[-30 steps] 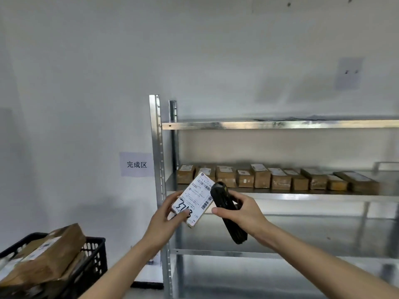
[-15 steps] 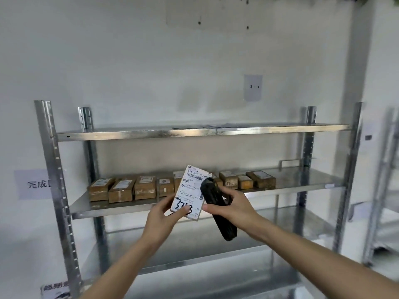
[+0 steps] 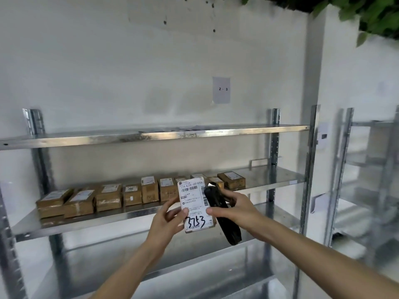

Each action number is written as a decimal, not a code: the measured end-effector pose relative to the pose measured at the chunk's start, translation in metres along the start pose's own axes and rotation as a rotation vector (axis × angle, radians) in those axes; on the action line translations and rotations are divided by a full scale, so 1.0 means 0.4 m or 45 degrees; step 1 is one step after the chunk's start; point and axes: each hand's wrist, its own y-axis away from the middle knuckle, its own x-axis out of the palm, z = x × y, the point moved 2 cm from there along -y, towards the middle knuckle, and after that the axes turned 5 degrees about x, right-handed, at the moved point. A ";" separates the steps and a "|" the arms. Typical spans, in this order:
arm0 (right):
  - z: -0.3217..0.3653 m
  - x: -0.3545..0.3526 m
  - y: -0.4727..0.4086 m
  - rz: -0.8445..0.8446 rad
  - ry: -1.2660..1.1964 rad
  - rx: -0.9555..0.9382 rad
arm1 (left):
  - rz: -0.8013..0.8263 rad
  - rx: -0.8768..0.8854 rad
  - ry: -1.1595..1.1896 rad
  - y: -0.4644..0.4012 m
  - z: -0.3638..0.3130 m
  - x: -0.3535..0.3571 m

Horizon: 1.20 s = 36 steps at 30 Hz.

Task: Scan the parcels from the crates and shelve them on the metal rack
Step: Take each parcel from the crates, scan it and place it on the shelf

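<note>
The small flat brown cardboard parcel with a white printed label (image 3: 195,206) is pinched upright at its lower edges between the left hand (image 3: 167,221) and the right hand (image 3: 232,209), whose grip is also curled round a black handheld scanner (image 3: 222,214). It is judged light, stiff and easily held by its edges. Behind it, a silver metal rack (image 3: 269,180) against a white wall carries a row of brown boxes (image 3: 108,198), with bare shelf left at the right.

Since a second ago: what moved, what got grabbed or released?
The view swung right: the crate and wall sign left the frame and the rack's right end came in. The parcel turned upright. Nothing grabbed or released: left hand still holds the parcel, right hand the scanner.
</note>
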 end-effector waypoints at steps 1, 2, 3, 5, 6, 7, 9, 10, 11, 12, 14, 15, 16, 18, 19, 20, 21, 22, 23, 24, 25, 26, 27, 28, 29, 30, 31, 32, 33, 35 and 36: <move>-0.001 -0.007 -0.003 -0.007 0.011 0.012 | 0.031 -0.016 -0.007 -0.006 0.005 0.004; -0.002 -0.013 -0.005 -0.014 0.016 0.025 | 0.064 -0.022 -0.021 -0.011 0.008 0.008; -0.003 -0.019 -0.008 -0.022 0.013 0.034 | 0.086 -0.025 -0.031 -0.018 0.010 0.012; -0.004 -0.028 -0.009 -0.044 0.015 0.046 | 0.091 -0.021 -0.026 -0.032 0.006 0.018; -0.004 -0.032 -0.008 -0.051 0.026 0.050 | 0.088 -0.011 -0.015 -0.038 0.002 0.020; -0.004 -0.034 -0.006 -0.050 0.033 0.055 | 0.085 -0.001 -0.003 -0.043 0.001 0.021; -0.001 -0.036 0.001 -0.044 0.042 0.066 | 0.077 0.002 0.024 -0.049 -0.004 0.025; -0.001 -0.037 0.005 -0.044 0.049 0.070 | 0.081 -0.001 0.037 -0.048 -0.008 0.029; -0.001 -0.038 0.007 -0.051 0.056 0.079 | 0.097 -0.004 0.043 -0.048 -0.011 0.033; 0.000 -0.038 0.010 -0.058 0.061 0.090 | 0.117 -0.002 0.045 -0.048 -0.014 0.036; 0.000 -0.043 0.013 -0.061 0.086 0.104 | 0.152 0.002 0.014 -0.050 -0.017 0.038; 0.001 -0.046 0.015 -0.060 0.106 0.108 | 0.167 -0.013 -0.012 -0.053 -0.016 0.037; 0.005 -0.049 0.018 -0.063 0.125 0.107 | 0.184 -0.039 -0.035 -0.055 -0.015 0.037; 0.008 -0.054 0.021 -0.065 0.155 0.102 | 0.227 -0.093 -0.079 -0.059 -0.015 0.038; 0.009 -0.054 0.022 -0.064 0.165 0.105 | 0.244 -0.107 -0.099 -0.060 -0.016 0.040; 0.012 -0.052 0.023 -0.066 0.179 0.111 | 0.251 -0.110 -0.115 -0.061 -0.020 0.041; 0.012 -0.050 0.024 -0.073 0.205 0.124 | 0.249 -0.110 -0.120 -0.061 -0.022 0.041; 0.012 -0.050 0.023 -0.082 0.242 0.139 | 0.240 -0.106 -0.123 -0.061 -0.023 0.040; 0.010 -0.050 0.024 -0.089 0.285 0.155 | 0.226 -0.101 -0.126 -0.063 -0.021 0.037; 0.008 -0.050 0.025 -0.096 0.328 0.164 | 0.202 -0.092 -0.128 -0.064 -0.019 0.033; 0.005 -0.051 0.028 -0.109 0.375 0.167 | 0.171 -0.078 -0.135 -0.066 -0.016 0.030; 0.002 -0.053 0.030 -0.131 0.429 0.165 | 0.140 -0.058 -0.150 -0.066 -0.014 0.026; -0.002 -0.055 0.033 -0.161 0.490 0.164 | 0.114 -0.038 -0.170 -0.068 -0.010 0.022; -0.004 -0.056 0.035 -0.189 0.559 0.167 | 0.098 -0.021 -0.191 -0.070 -0.006 0.019; -0.006 -0.057 0.036 -0.207 0.635 0.170 | 0.088 -0.008 -0.213 -0.071 -0.003 0.016; -0.008 -0.057 0.035 -0.218 0.717 0.180 | 0.081 0.002 -0.234 -0.072 0.000 0.013; -0.010 -0.057 0.034 -0.226 0.799 0.195 | 0.075 0.014 -0.251 -0.073 0.003 0.011; -0.009 -0.056 0.033 -0.229 0.878 0.215 | 0.065 0.024 -0.270 -0.075 0.005 0.009; -0.009 -0.054 0.033 -0.224 0.952 0.235 | 0.057 0.039 -0.295 -0.075 0.003 0.009; -0.007 -0.047 0.033 -0.205 1.084 0.272 | 0.053 0.073 -0.363 -0.071 -0.003 0.010; -0.007 -0.045 0.035 -0.200 1.141 0.287 | 0.049 0.089 -0.390 -0.071 -0.006 0.010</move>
